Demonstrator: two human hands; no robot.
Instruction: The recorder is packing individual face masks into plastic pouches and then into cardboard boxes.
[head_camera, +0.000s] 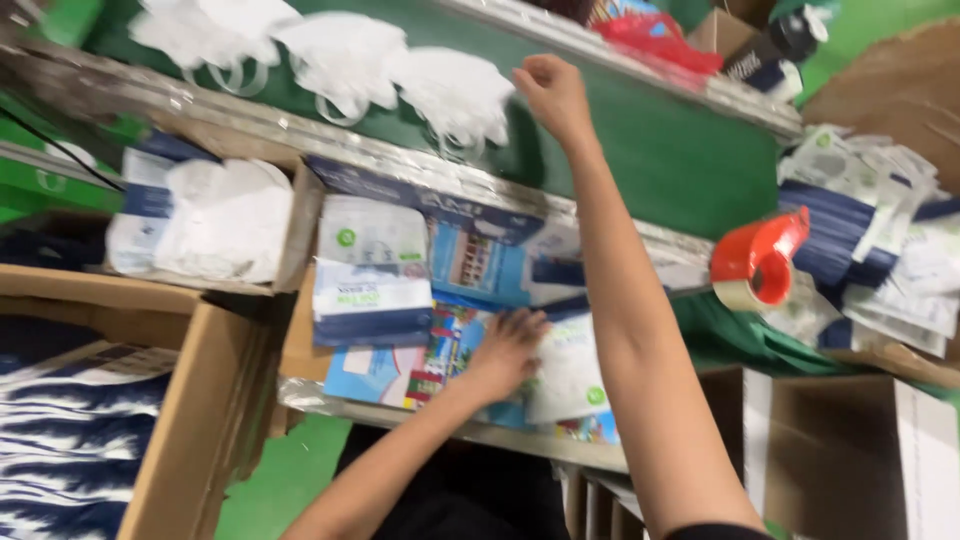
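Packets under my left hand, masks by my right hand.

Nearest me, at the worktop's front edge, my left fingers lie spread flat on a white packet and some leaflets, pinning rather than gripping. Farther off, my right fingers are curled shut over the green belt beside the white masks; whether they hold anything I cannot tell. The loose pile could slide off the edge if my palm shifts, and my reaching arm could knock the red tape gun.
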